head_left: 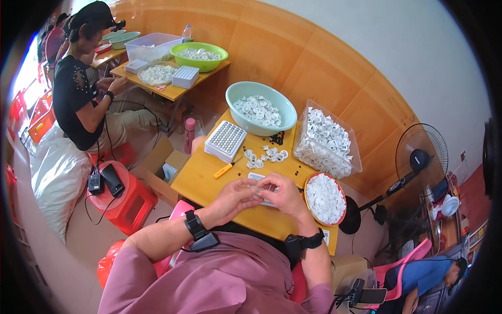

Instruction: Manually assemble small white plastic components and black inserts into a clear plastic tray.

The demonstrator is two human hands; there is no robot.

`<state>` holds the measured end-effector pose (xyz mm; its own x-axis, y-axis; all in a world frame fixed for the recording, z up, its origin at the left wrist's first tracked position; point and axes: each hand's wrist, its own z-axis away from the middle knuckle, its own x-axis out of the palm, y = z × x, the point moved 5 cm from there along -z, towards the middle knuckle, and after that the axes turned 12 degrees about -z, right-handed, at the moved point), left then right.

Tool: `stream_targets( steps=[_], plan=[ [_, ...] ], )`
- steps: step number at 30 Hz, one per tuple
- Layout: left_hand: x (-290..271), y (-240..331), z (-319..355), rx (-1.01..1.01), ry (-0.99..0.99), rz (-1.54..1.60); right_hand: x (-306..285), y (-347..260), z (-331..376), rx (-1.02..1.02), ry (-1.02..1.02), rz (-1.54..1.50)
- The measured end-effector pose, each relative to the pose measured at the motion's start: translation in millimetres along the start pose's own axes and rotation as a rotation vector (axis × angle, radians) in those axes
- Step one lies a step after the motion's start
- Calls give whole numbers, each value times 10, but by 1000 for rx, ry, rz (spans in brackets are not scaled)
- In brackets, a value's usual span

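Observation:
My left hand (234, 200) and my right hand (283, 194) meet over the near part of a wooden table (196, 183). Both are closed, fingertips pinched together on something small and pale that I cannot make out. Beneath them lies a white tray (254, 176), mostly covered by my hands. Just beyond, several loose white plastic parts (272, 155) are scattered among small black pieces (277, 138). A yellow-handled screwdriver-like tool (224, 170) rests left of them. Close to my right hand is a red-rimmed round basket (325, 199) heaped with small white pieces.
Farther back stand a stack of white trays (225, 141), a pale green basin (240, 123) and a clear bin (328, 138), both full of white parts. A fan (420, 159) stands at right. At left are a red stool (130, 204) and a seated person (78, 99) working at another table.

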<state>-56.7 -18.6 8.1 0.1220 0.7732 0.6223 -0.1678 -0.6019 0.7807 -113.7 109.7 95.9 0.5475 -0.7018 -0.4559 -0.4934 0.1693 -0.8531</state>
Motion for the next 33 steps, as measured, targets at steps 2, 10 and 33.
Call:
stream_targets(
  steps=[2,10,33],
  plan=[
    [5,-22,-3,-17,-6,9,-82,81,-60,101,-55,-93],
    [-70,-49,-61,-51,86,-21,-768,82,-777,-4,396,-231],
    [-143,5,-79,69,182,-202,-386,714,-475,290,140,-63]
  ],
)
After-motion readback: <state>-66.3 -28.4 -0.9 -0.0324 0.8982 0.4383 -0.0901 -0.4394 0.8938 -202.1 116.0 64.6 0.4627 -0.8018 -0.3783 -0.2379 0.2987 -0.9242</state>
